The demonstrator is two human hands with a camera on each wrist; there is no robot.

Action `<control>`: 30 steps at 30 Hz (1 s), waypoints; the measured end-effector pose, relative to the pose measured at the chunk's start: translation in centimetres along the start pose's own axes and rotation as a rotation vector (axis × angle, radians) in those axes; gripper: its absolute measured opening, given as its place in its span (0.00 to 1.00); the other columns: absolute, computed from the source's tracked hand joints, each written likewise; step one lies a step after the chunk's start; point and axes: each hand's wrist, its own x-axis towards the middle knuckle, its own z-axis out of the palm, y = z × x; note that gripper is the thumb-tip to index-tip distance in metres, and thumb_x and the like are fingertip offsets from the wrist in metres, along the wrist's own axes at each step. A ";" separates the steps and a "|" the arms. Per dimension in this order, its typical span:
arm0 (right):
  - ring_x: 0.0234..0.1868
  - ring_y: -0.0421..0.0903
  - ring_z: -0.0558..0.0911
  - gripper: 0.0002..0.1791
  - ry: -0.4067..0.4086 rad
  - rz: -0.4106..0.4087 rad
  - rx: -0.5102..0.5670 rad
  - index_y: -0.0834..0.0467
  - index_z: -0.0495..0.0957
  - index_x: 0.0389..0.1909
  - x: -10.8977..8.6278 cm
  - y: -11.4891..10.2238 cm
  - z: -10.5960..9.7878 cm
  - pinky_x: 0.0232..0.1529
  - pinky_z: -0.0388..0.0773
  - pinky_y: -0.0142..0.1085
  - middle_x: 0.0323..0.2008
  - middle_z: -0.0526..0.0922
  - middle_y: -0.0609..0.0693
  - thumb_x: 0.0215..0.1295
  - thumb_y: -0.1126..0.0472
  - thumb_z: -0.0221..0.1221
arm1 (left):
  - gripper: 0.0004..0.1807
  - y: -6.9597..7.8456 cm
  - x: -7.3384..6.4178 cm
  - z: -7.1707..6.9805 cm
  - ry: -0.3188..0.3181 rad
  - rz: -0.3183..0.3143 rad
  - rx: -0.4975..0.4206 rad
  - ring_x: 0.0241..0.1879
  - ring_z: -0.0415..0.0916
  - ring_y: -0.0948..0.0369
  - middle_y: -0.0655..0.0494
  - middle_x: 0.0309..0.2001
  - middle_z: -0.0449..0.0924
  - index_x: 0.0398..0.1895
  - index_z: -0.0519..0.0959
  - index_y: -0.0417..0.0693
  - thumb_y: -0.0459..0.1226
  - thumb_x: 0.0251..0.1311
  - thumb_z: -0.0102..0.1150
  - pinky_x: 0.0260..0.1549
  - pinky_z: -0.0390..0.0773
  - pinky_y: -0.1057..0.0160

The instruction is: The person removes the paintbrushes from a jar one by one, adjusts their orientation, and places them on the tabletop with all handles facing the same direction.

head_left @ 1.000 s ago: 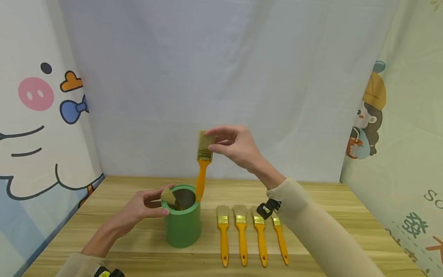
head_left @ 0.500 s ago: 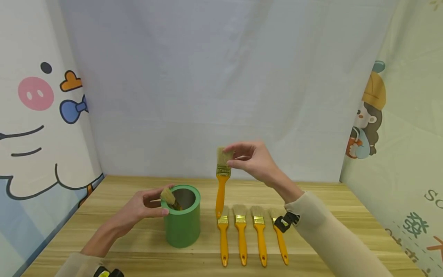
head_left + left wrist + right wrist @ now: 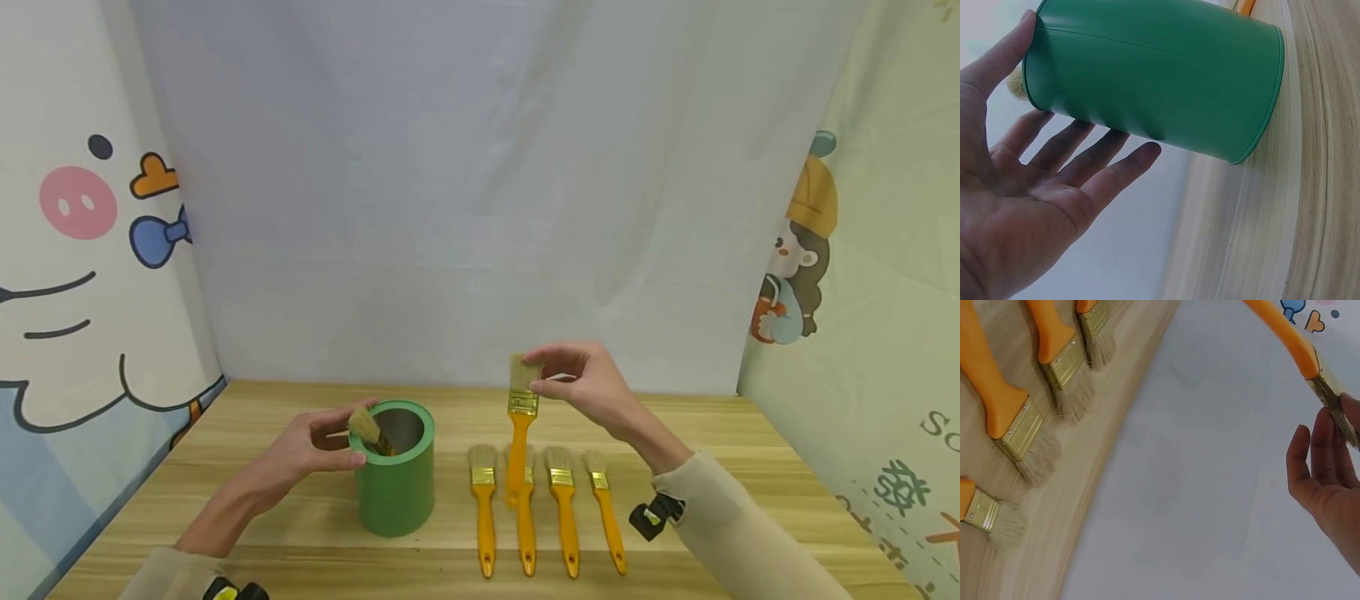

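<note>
My right hand [image 3: 592,387] pinches a paintbrush [image 3: 519,437] by its bristles, and the orange handle hangs straight down above the row. In the right wrist view, thumb and fingers meet on the bristles of this brush [image 3: 1288,337]. With thumb and fingers spread round its upper part, my left hand [image 3: 296,454] holds a green can [image 3: 396,500]. The can's green wall [image 3: 1154,69] fills the top of the left wrist view, fingertips against it. Inside the can leans another paintbrush [image 3: 364,425], bristles up; its handle is mostly hidden.
Several paintbrushes lie side by side right of the can, bristles away from me: the left one [image 3: 485,517], one partly behind the held brush, another [image 3: 566,517], and a narrower one [image 3: 611,521]. They rest on a wooden table [image 3: 300,542] before a pale curtain [image 3: 480,183].
My right hand has moved right and down with the paintbrush, from beside the can's rim to above the second lying brush. The left hand and can have stayed put.
</note>
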 end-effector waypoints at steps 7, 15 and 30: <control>0.45 0.51 0.84 0.17 0.018 0.033 -0.017 0.67 0.85 0.56 -1.6 1.6 -1.1 0.50 0.84 0.39 0.51 0.87 0.62 0.67 0.71 0.69 | 0.40 0.0 0.0 0.0 0.000 -0.001 0.001 0.71 0.67 0.34 0.39 0.78 0.63 0.83 0.62 0.45 0.35 0.70 0.67 0.60 0.79 0.45; 0.45 0.50 0.84 0.18 0.044 0.073 -0.031 0.67 0.84 0.57 -3.6 2.8 -2.8 0.48 0.84 0.41 0.52 0.87 0.60 0.67 0.69 0.69 | 0.40 0.0 0.0 0.0 0.000 -0.007 0.002 0.71 0.67 0.35 0.39 0.79 0.62 0.83 0.62 0.46 0.36 0.70 0.66 0.61 0.78 0.44; 0.49 0.46 0.84 0.22 0.012 0.208 -0.039 0.71 0.80 0.61 -7.1 5.4 -7.8 0.49 0.83 0.38 0.55 0.84 0.63 0.69 0.67 0.68 | 0.40 0.0 0.1 0.0 -0.001 -0.001 0.009 0.71 0.67 0.34 0.39 0.78 0.62 0.83 0.62 0.46 0.36 0.70 0.67 0.60 0.78 0.43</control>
